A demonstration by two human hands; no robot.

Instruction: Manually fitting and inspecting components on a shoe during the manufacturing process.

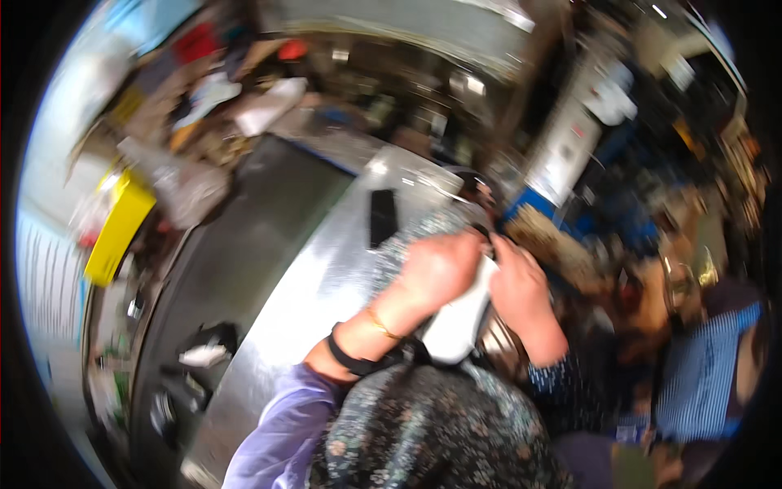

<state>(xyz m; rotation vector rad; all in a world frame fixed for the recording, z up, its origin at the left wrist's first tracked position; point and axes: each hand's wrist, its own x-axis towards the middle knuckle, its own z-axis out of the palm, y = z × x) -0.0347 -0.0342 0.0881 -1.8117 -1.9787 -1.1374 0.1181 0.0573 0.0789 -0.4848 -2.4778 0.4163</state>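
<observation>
Both hands come together near the centre, fingers bent inward at the far end of a long white piece (pixel 453 326) with a rounded near end; the left hand (pixel 440 267) is curled like a fist and the right hand (pixel 521 285) bends in from the other side. Blur and the hands themselves hide the fingertips, so I cannot tell how tightly either one is closed, or whether they pinch the white piece or a small dark thing just beyond it. The white piece lies between the forearms, its near end close to floral cloth (pixel 432 432) over the person's front. A lavender sleeve (pixel 281 432), a black wristband (pixel 346 352) and a thin gold-coloured bracelet (pixel 383 324) mark the left arm; a dark, speckled sleeve (pixel 562 395) covers the right. Beyond the left hand, a black, rectangular object (pixel 383 218) lies on a shiny metal table (pixel 301 293). Left of that runs a dark, flat surface (pixel 269 204) bearing a black-and-white item (pixel 209 346), too smeared to identify. Farther left are a crumpled clear plastic bag (pixel 181 186) and a bright yellow box (pixel 120 228); the contents of both are unclear. At right, blue striped cloth (pixel 705 375) shows amid blurred clutter, and the fisheye's black rim cuts off the outermost things.
</observation>
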